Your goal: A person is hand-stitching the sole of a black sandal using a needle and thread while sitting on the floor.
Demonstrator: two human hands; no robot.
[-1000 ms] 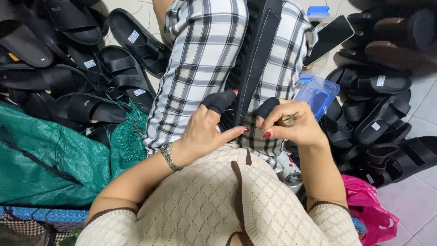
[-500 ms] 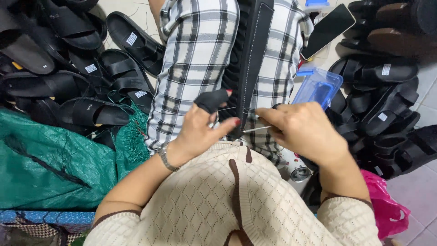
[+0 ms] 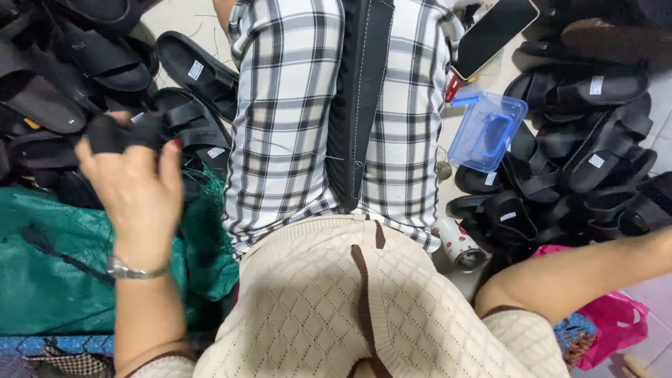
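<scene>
The left hand (image 3: 133,189), a silver metal watch (image 3: 133,269) on its wrist, is lifted out over the left side with its fingers curled around a small black strap piece (image 3: 119,133) — the piece sits between the fingertips and thumb, blurred, so its exact shape is hard to tell. It hangs above the heap of black rubber sandals (image 3: 91,77) and the crumpled green mesh sack (image 3: 63,280) beneath the forearm.

The right arm runs out past the right edge of the view; only the forearm shows, so whether that hand is open or closed cannot be told.

Across the black-and-white checked lap (image 3: 294,126) lies a long black stitched strap (image 3: 360,98), running lengthwise down the middle. To the right, on the pale tiled floor, stands a clear blue plastic box (image 3: 486,129) just beside another pile of black sandals (image 3: 588,154) — a black phone (image 3: 493,28) rests above it, and a pink plastic bag (image 3: 616,322) lies near the lower right corner.
</scene>
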